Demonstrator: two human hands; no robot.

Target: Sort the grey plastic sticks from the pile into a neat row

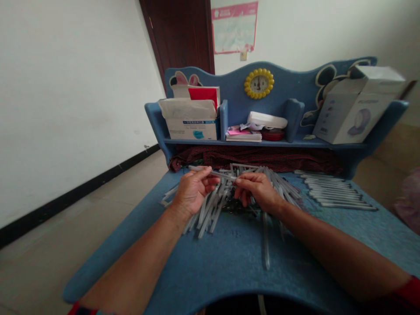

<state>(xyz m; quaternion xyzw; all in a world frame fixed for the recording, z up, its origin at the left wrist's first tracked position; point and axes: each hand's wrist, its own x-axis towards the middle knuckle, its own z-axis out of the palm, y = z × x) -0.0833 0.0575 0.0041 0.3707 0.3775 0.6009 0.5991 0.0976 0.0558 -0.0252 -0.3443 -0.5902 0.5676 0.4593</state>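
Observation:
A translucent pen barrel is held level between my two hands above the blue desk. The fingers of my left hand are closed round its left part, and its end pokes out past the thumb. My right hand pinches its right end; whatever small part may sit in those fingertips is hidden. Under and around both hands lies a loose heap of similar pen barrels. Small dark pieces, too small to make out, lie between the hands. One separate barrel rests below my right hand.
At the right, several pens with dark ends lie in a row on the blue desk. Behind, a shelf carries a mask box, papers and a white carton. A checked cloth lies beneath the shelf.

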